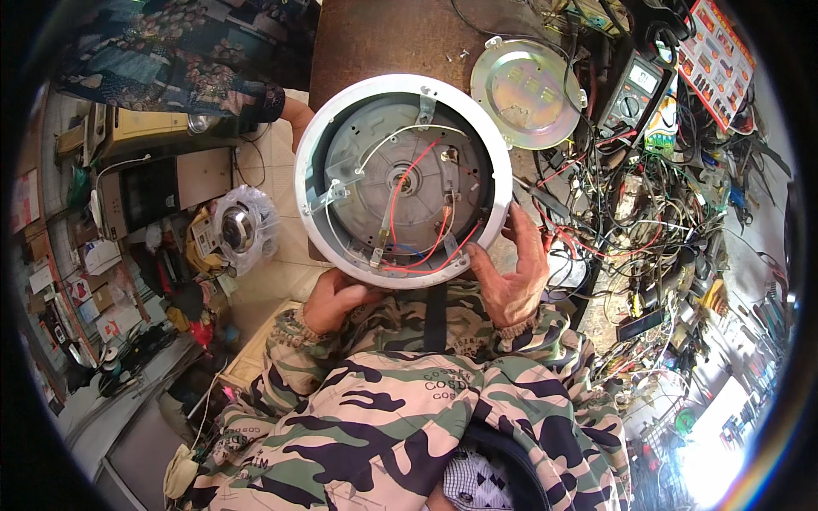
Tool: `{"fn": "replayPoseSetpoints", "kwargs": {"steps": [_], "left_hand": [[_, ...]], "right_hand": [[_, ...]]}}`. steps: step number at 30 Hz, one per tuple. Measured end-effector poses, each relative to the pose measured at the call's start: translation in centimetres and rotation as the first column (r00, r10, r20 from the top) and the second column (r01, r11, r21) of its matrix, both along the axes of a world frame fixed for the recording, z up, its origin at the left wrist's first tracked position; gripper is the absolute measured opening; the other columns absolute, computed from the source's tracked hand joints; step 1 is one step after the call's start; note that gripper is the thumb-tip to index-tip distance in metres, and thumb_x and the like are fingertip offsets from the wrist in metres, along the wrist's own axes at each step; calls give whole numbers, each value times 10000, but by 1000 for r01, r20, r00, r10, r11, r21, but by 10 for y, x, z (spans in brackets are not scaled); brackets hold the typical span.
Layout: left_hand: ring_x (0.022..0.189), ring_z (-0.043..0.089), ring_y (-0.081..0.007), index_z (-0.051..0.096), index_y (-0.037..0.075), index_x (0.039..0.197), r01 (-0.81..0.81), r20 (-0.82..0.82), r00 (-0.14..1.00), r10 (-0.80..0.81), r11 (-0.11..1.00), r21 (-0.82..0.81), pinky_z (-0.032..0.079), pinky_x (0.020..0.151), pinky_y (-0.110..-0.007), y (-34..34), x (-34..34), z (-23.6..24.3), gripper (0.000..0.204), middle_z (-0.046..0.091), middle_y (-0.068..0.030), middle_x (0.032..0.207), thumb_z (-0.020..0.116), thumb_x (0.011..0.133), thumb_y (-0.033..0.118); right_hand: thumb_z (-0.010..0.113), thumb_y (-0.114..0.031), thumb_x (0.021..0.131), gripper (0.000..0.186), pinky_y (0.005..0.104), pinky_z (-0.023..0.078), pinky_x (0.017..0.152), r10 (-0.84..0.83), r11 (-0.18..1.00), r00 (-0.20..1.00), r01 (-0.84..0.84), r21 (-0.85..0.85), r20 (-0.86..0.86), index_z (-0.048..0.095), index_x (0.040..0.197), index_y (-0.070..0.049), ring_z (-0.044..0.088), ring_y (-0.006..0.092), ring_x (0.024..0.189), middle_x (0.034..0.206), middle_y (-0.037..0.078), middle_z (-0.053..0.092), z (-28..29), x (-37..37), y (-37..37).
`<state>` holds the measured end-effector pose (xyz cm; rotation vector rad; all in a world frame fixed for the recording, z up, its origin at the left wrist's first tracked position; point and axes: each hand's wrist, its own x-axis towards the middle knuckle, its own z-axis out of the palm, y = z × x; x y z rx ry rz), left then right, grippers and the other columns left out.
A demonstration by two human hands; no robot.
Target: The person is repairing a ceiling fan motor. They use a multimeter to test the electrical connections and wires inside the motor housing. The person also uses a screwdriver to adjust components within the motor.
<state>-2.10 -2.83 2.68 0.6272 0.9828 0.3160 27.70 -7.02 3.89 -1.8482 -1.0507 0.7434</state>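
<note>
A round white appliance housing (321,245), like a rice cooker turned bottom up, stands at the near edge of the bench with its inside exposed. Within it are a grey metal plate (358,170), metal brackets, and red, white and blue wires. My left hand (335,300) is closed on its lower left rim, its fingertips hidden underneath. At the lower right, my right hand (518,271) grips the same rim, thumb on the near edge and fingers along the outer side. Beyond the housing lies a round, shiny metal cover (526,94).
Wires and cables (630,230) crowd the bench's right side, near a multimeter (629,95) and a dark phone-like slab (641,325). Two small screws lie on the brown benchtop (383,38). Another person's forearm (296,117) in a floral sleeve reaches behind the housing. A plastic-wrapped metal part (242,228) sits left.
</note>
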Motion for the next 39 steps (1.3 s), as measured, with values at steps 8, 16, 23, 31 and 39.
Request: {"fn": "replayPoseSetpoints", "kwargs": {"steps": [8, 16, 23, 31, 39], "left_hand": [[1241, 644, -335, 469, 38, 1485, -119, -231, 971, 69, 971, -210, 522, 1044, -511, 9, 16, 16, 828, 622, -187, 1392, 545, 962, 675], [1189, 678, -352, 488, 57, 1486, -107, -234, 970, 63, 978, -179, 588, 978, -512, 17, 9, 9, 840, 645, -181, 1364, 617, 917, 662], [1161, 692, -360, 431, 43, 1515, -131, -249, 965, 78, 970, -206, 619, 943, -473, 25, 22, 23, 905, 636, -211, 1367, 678, 869, 628], [1016, 749, -359, 463, 3, 1477, -142, -260, 963, 71, 954, -265, 644, 881, -480, 29, 21, 26, 877, 694, -234, 1251, 655, 877, 614], [1042, 743, -349, 497, -4, 1454, -134, -242, 967, 77, 963, -232, 622, 933, -471, 19, 21, 21, 878, 702, -231, 1239, 637, 884, 648]], "right_hand": [[892, -182, 765, 741, 475, 519, 1017, 25, 996, 1000, -26, 86, 16, 570, 1401, 20, 626, 463, 1198, 1318, 286, 618, -6, 4, -4], [798, -217, 838, 320, 440, 578, 766, -34, 971, 999, 32, -237, -5, 727, 1063, 0, 718, 392, 876, 957, 218, 729, -91, 54, -87], [768, -216, 867, 274, 478, 556, 681, -71, 955, 914, 178, -238, 400, 665, 1089, -92, 685, 386, 827, 995, 141, 663, -127, 81, -96], [774, -184, 870, 258, 453, 551, 623, -146, 984, 871, 179, -26, 469, 684, 1072, -51, 691, 379, 740, 896, 155, 679, -133, 111, -5], [674, -267, 988, 357, 316, 487, 368, -524, 842, 643, 293, -452, -559, 671, 1007, 90, 687, 208, 501, 785, 156, 741, -144, 128, 82]]}}
